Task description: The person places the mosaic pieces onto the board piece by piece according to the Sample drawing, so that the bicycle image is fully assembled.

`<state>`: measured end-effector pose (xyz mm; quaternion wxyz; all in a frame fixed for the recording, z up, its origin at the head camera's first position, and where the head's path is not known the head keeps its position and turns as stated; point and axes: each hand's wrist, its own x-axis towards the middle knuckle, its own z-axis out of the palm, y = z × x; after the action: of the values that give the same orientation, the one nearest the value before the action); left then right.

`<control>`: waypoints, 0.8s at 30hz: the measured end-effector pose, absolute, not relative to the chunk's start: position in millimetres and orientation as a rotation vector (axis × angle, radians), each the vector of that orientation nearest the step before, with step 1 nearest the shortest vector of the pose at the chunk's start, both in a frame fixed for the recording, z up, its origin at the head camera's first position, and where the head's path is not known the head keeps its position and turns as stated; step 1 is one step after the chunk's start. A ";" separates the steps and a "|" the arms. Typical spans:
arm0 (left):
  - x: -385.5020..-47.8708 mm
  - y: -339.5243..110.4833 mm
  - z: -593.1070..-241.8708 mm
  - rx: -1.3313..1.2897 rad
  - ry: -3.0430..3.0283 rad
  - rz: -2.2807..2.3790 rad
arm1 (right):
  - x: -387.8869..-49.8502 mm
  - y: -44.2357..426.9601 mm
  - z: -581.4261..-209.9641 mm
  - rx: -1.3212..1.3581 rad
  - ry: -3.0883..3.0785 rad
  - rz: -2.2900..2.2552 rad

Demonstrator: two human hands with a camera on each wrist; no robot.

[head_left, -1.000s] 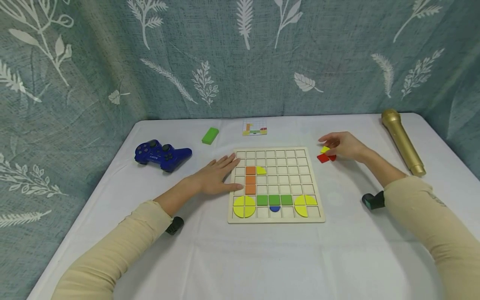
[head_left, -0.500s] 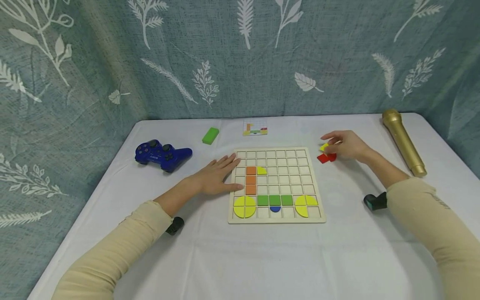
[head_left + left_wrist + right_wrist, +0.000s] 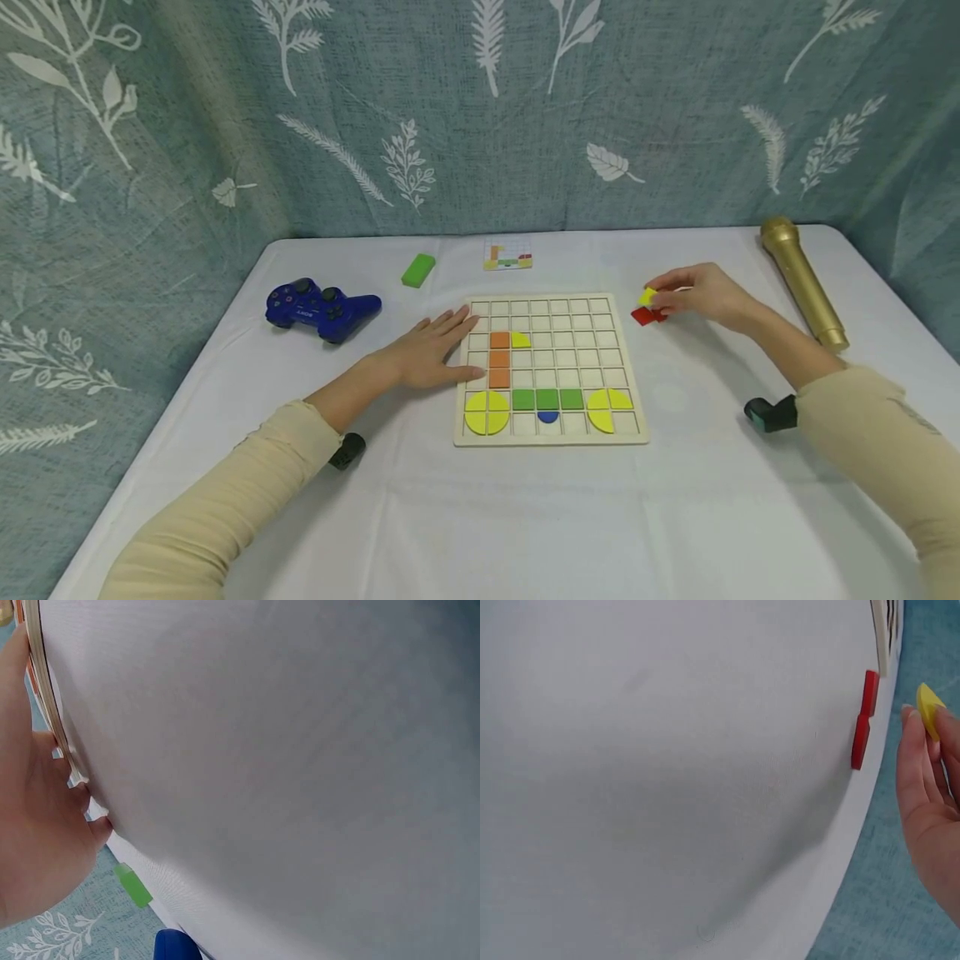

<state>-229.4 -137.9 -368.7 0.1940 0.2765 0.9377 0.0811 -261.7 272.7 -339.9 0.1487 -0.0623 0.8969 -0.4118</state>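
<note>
My right hand [image 3: 712, 296] pinches a small yellow tile [image 3: 928, 711] between thumb and fingers, raised off the table beyond the board's right edge. Two red tiles [image 3: 862, 739] lie on the cloth just below it. My left hand [image 3: 427, 354] lies with fingers spread on the left edge of the wooden grid board [image 3: 573, 358]. On the board are a column of orange squares [image 3: 499, 359], a row of green squares [image 3: 547, 399], a blue half-round tile [image 3: 548, 417], and yellow quarter-round tiles [image 3: 487, 412], three of them grouped at lower right [image 3: 603, 408].
A small pattern card [image 3: 507, 255] lies behind the board. To its left is a green block [image 3: 418, 271], and farther left a blue game controller [image 3: 322, 310]. A gold microphone [image 3: 804, 283] lies at the right. A patterned curtain [image 3: 525, 125] hangs behind the white table.
My right hand has picked the yellow tile up from beside the red tiles and shifted slightly to the right. The left hand stays on the board's edge.
</note>
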 end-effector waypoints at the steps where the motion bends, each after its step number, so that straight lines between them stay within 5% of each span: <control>1: -229.6 -137.7 -368.9 0.774 2.629 0.230 | -259.9 272.3 -339.8 -0.185 2.558 -1.198; 24: -228.6 -136.7 -367.6 0.800 2.631 0.248 | -191.2 241.4 -344.5 -0.288 2.292 -1.202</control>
<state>-228.6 -136.7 -367.6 0.1891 0.2844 0.9357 0.0883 -191.2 241.4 -344.5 0.2653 -0.1066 0.8486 -0.4450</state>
